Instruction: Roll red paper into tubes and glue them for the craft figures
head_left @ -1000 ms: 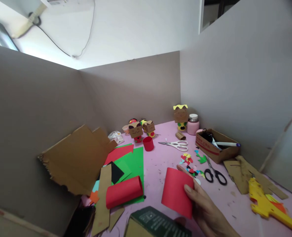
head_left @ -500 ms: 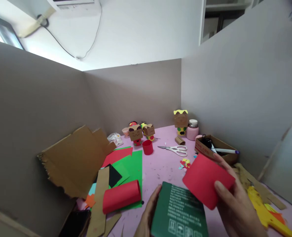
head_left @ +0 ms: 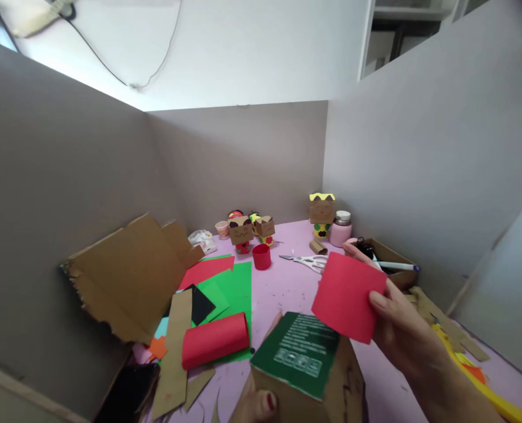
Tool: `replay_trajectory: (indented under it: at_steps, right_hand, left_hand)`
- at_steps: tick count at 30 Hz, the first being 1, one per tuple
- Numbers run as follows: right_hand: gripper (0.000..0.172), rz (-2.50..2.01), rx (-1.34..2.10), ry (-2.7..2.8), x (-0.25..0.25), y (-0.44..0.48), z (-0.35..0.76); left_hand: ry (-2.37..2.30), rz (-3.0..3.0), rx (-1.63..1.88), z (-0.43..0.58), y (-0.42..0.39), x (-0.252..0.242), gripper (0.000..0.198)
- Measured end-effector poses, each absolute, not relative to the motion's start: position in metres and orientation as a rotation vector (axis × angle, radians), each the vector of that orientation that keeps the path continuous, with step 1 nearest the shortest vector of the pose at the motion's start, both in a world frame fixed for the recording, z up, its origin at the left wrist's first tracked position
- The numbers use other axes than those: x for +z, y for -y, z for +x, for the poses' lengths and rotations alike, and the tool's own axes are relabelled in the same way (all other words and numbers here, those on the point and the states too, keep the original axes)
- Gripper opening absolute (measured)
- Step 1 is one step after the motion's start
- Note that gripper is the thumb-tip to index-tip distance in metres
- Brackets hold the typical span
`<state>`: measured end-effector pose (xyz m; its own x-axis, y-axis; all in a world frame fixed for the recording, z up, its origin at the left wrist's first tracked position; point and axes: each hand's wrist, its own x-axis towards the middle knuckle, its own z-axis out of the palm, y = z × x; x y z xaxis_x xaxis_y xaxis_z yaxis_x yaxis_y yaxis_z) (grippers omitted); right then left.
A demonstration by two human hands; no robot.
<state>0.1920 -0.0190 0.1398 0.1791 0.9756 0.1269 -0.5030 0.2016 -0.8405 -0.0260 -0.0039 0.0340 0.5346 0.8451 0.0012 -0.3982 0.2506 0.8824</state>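
My right hand (head_left: 395, 317) holds a piece of red paper (head_left: 349, 296) up by its right edge, fingers behind and thumb in front. My left hand (head_left: 258, 402) grips a cardboard box (head_left: 344, 385) at the bottom centre; its top face carries a green printed panel (head_left: 298, 352). Just above the box's right part hangs the red paper. A curled red paper roll (head_left: 216, 341) lies to the left on green paper (head_left: 241, 282). Farther back stands a small red ring (head_left: 261, 257), with white-handled scissors (head_left: 307, 262) beside it, partly covered by the red paper.
Small cardboard-headed figures (head_left: 241, 231) and a pink jar (head_left: 341, 229) stand at the back. Brown cardboard (head_left: 129, 276) leans at left above a dark phone (head_left: 129, 390). An open box (head_left: 395, 258) with a pen is at right, near a yellow tool (head_left: 485, 393). Grey partitions enclose the table.
The box has tilted, so its cardboard side shows below the green face. My right hand has moved left and slightly up with the red paper. The view has shifted a little.
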Motion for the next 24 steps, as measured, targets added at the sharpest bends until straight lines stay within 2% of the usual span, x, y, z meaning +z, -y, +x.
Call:
replay_trajectory:
  at_steps: [2, 6, 8, 10, 13, 16, 20, 24]
  right_hand:
    - [0.084, -0.684, 1.224, 0.813, 0.146, 0.017, 0.191]
    - [0.085, -0.573, 1.272, 0.905, 0.158, 0.016, 0.189]
    - [0.083, -0.565, 1.276, 0.928, 0.166, 0.016, 0.191]
    - [0.081, -0.548, 1.259, 0.943, 0.174, 0.019, 0.194]
    - [0.083, -0.505, 1.257, 1.003, 0.182, 0.023, 0.200]
    - [0.091, -0.486, 1.360, 1.136, 0.184, 0.027, 0.203]
    - [0.097, -0.496, 1.531, 1.311, 0.182, 0.028, 0.199]
    - [0.099, -0.472, 1.585, 1.358, 0.179, 0.024, 0.190]
  left_hand:
    - [-0.570, 0.910, 0.853, -0.033, 0.000, 0.033, 0.072]
    - [-0.484, 0.874, 0.888, -0.035, -0.015, 0.044, 0.035]
    - [-0.429, 0.876, 0.888, -0.030, -0.022, 0.055, 0.029]
    - [-0.386, 0.933, 0.848, -0.024, -0.027, 0.070, 0.038]
    - [-0.310, 1.091, 0.766, -0.015, -0.025, 0.096, 0.062]
    - [-0.277, 1.180, 0.704, -0.008, -0.019, 0.113, 0.068]
    - [-0.292, 1.174, 0.686, -0.007, -0.019, 0.103, 0.071]
    - [-0.301, 1.129, 0.700, -0.011, -0.026, 0.075, 0.086]
